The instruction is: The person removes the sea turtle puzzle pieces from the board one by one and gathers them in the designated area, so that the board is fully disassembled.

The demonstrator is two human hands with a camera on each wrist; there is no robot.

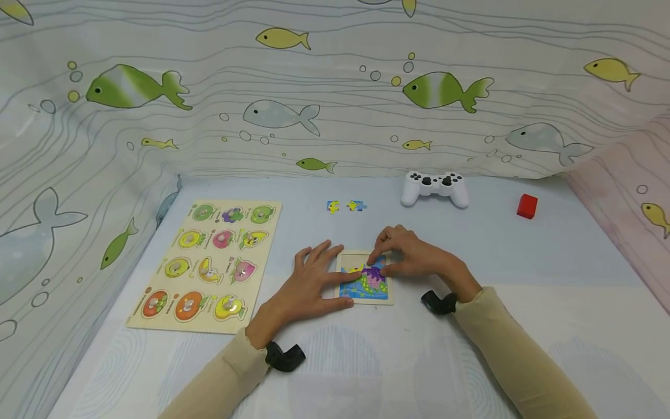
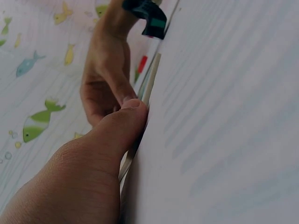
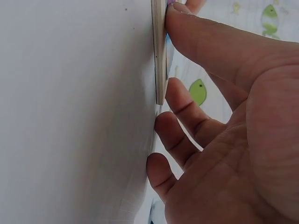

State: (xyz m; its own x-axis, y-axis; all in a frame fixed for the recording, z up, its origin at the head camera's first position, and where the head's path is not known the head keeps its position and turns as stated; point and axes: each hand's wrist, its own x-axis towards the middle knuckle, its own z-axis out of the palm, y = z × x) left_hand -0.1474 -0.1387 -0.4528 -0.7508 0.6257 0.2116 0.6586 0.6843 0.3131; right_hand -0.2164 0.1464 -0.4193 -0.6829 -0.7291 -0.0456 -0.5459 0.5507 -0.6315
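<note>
A small wooden jigsaw puzzle [image 1: 364,294] in a square tray lies flat between both hands, its picture blue, purple, pink and green. My left hand [image 1: 314,285] has its fingers spread; the index fingertip touches the picture and the thumb rests along the tray's near edge. In the left wrist view that thumb [image 2: 126,119] lies against the tray's side. My right hand [image 1: 410,254] bends over the upper right of the tray, thumb and index finger pinching a purple puzzle piece [image 1: 373,272]. In the right wrist view the tray's edge [image 3: 160,70] shows beside the thumb; the fingertips partly hide the picture.
Two loose blue and yellow puzzle pieces [image 1: 357,205] lie beyond the tray. A wooden fruit knob board [image 1: 260,266] is on the left. At the back right are a white game controller [image 1: 435,187] and a red block [image 1: 527,206]. Fish-patterned cloth rises behind.
</note>
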